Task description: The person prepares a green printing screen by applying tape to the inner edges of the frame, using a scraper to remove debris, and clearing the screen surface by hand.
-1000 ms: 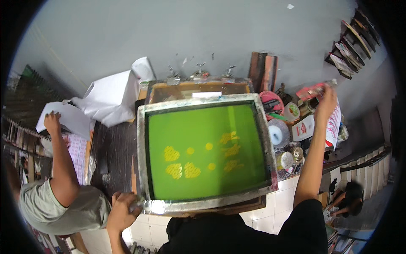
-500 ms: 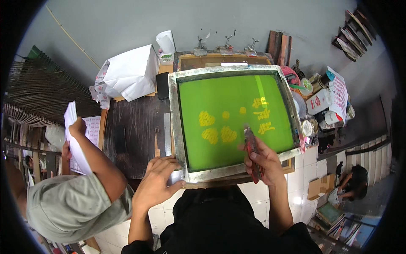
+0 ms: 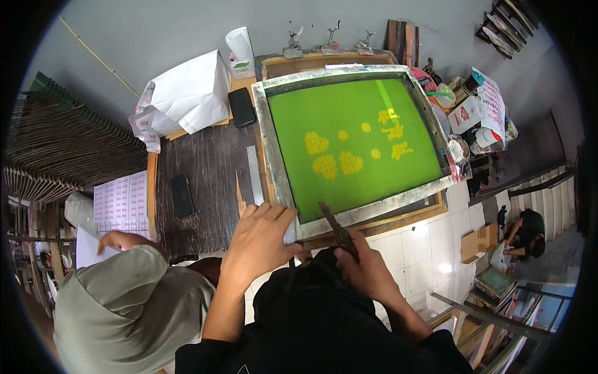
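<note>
A screen-printing frame [image 3: 374, 220] with green mesh [image 3: 349, 124] lies tilted on the bench before me; yellow patterns and dots show on the mesh. My left hand [image 3: 263, 240] is at its near left corner, fingers bent down around a whitish, translucent thing [image 3: 290, 233] whose kind I cannot make out. My right hand [image 3: 369, 269] is closed round a worn, ink-stained utility knife [image 3: 336, 225]. The knife's tip points away from me, over the near edge of the mesh. The right hand itself is in front of the frame, close to my body.
On the dark bench [image 3: 208, 156] at left lie two phones, a metal ruler [image 3: 254, 171] and a white paper-wrapped pack [image 3: 190, 90]. A co-worker [image 3: 124, 305] is close on my left, by printed sheets [image 3: 121, 202]. Ink pots crowd the right; another person [image 3: 529, 234] crouches farther off.
My right hand has drawn the knife back toward me, from over the middle of the mesh to its near edge. The co-worker has lowered the white papers. The view has shifted.
</note>
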`<state>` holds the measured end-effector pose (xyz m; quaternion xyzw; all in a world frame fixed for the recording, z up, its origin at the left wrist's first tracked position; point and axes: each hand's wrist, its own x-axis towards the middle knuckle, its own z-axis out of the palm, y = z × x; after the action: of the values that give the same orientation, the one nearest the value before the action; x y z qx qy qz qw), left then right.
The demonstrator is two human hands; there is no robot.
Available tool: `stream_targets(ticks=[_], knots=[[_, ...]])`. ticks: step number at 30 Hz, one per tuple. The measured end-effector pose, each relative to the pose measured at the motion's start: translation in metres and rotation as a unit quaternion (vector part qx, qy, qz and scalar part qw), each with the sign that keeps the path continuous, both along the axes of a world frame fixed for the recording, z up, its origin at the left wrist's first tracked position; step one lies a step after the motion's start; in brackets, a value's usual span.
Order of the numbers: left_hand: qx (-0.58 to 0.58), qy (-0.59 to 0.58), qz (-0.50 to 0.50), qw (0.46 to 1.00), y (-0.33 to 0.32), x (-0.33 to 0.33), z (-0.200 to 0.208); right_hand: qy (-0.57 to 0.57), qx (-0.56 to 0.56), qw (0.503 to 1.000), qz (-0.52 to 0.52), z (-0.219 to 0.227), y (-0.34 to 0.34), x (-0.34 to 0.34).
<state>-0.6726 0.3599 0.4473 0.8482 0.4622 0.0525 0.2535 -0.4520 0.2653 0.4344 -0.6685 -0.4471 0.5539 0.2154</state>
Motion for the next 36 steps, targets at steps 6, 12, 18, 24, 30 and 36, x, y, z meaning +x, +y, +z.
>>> stream_targets(ticks=[6,12,18,24,30,36], knots=[[0.022,-0.083,0.029,0.996,-0.001,-0.029,0.006,-0.140,0.158,0.973,0.093,-0.018,-0.011,-0.025],[0.132,-0.569,0.463,0.667,-0.007,-0.150,-0.028,-0.013,0.037,0.998,-0.052,-0.016,-0.023,-0.016],[0.273,-0.506,0.668,0.473,-0.103,-0.265,-0.086,0.071,0.050,0.994,-0.065,-0.009,-0.020,0.000],[0.061,-0.530,0.607,0.589,-0.061,-0.234,-0.081,0.120,0.110,0.985,-0.060,-0.035,-0.018,0.008],[0.299,-0.521,0.513,0.613,0.027,-0.262,0.020,0.113,0.057,0.990,-0.060,-0.017,-0.021,0.006],[0.006,-0.156,0.041,0.987,0.004,-0.096,0.040,0.064,0.032,0.995,-0.076,-0.003,-0.027,0.004]])
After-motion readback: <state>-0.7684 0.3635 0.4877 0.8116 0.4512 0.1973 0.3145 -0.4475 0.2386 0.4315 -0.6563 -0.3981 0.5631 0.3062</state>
